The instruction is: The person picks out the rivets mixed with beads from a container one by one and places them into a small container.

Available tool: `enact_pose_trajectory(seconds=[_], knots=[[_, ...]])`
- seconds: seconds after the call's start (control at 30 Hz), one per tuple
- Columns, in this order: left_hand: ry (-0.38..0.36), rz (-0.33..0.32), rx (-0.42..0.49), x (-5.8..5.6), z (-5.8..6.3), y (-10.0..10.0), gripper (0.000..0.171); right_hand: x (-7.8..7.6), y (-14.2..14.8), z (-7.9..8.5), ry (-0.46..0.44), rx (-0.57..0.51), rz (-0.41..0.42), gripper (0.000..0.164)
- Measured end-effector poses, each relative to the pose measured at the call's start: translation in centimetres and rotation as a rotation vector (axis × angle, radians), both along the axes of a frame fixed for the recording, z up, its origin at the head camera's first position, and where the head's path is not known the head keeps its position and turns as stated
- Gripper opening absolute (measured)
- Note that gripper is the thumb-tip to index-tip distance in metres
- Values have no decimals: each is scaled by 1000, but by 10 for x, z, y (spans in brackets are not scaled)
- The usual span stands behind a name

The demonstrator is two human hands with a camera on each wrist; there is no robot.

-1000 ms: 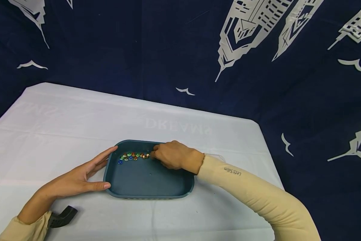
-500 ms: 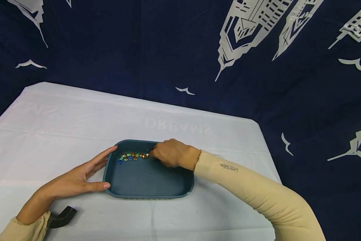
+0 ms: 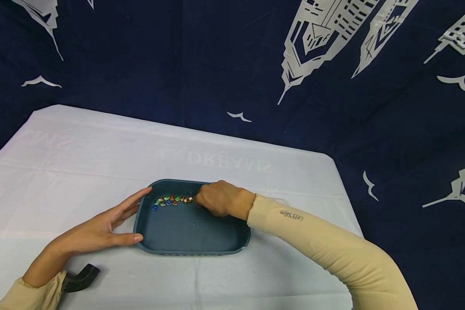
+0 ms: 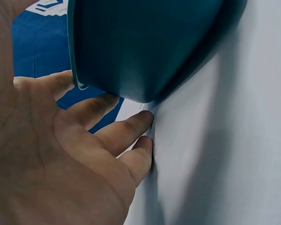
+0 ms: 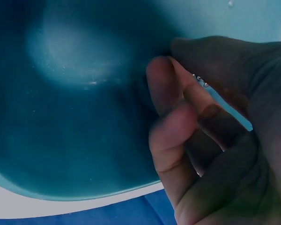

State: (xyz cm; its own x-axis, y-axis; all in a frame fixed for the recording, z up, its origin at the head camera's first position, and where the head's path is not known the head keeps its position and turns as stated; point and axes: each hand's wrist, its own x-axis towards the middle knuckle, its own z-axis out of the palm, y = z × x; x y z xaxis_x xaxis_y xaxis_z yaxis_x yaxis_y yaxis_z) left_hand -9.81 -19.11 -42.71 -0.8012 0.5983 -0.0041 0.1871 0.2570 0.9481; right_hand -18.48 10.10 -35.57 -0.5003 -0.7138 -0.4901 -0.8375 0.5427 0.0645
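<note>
A dark teal tray point(image 3: 193, 234) with raised walls lies on the table. Along its far side, small coloured glass marbles point(image 3: 172, 199) form an uneven row, in green, red, blue and amber. My left hand point(image 3: 100, 228) rests against the tray's left end, with fingers spread along the wall and the thumb at the near corner. In the left wrist view, the fingertips touch the tray's outside point(image 4: 145, 42). My right hand point(image 3: 220, 199) reaches inside, its curled fingers at the row's right end. The right wrist view shows thumb and index finger close together; whether a marble sits between them is hidden.
A white cloth with faint lettering point(image 3: 228, 161) covers the table. Behind the right forearm, the edge of a clear plastic thing point(image 3: 280, 201) shows. A black angled piece point(image 3: 81, 279) sticks out at the left wrist. A navy printed cloth point(image 3: 139, 64) hangs behind the table.
The right forearm has shifted slightly left, while the right fingers stay at the end of the marble row. The left hand, tray and visible marbles look the same.
</note>
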Motion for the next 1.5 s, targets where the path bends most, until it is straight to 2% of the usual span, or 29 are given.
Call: enact_pose_trajectory(seconds=[0.3,0.67,0.97,1.5], knots=[[-22,-4,26,1,0,1,94,-2,-3,-5,-34,27,-3,15],[-11,-3,24,-1,-1,0,95,-3,-3,-6,-34,43,9,16],[-5,-5,24,-1,-1,0,95,-5,-1,-5,-47,32,39,19],[-9,-11,23,-1,1,0,95,-3,9,4,-67,-6,38,18]])
